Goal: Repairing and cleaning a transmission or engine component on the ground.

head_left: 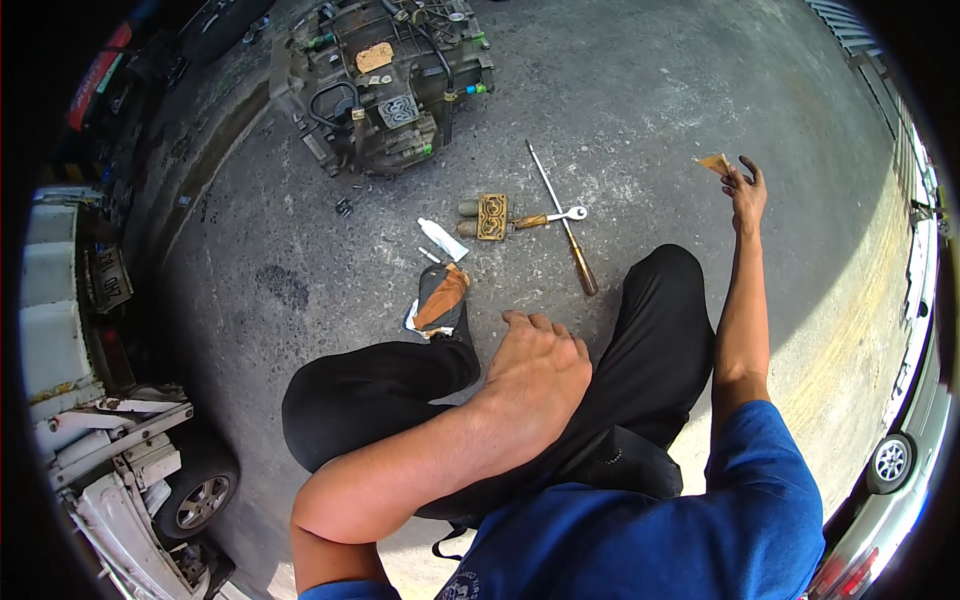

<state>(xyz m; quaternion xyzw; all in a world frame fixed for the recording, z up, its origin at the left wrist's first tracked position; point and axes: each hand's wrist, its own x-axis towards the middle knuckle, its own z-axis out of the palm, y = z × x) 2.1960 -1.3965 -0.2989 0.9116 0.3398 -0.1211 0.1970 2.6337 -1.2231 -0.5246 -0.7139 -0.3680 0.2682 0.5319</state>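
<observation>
So the right hand [746, 195] has a brown scrap [712, 163] pinched by its edge, looks like sandpaper or card, held way out to the right at arm's length, maybe so any grit drops away from the parts. Left hand [542, 365] is curled above the lap, back of it up, so can't tell if it's gripping anything. Bigger brown sheet [441, 296] lies on what looks like the shoe, probably to keep it off the gritty concrete. Between the legs and the gearbox [350, 100] there's a metal block with two cylinders [491, 217], white tube [443, 240] just beside it, plus a ratchet [575, 213] and screwdriver [584, 272] crossing each other, all near the knees, I'd guess for easy reach
</observation>
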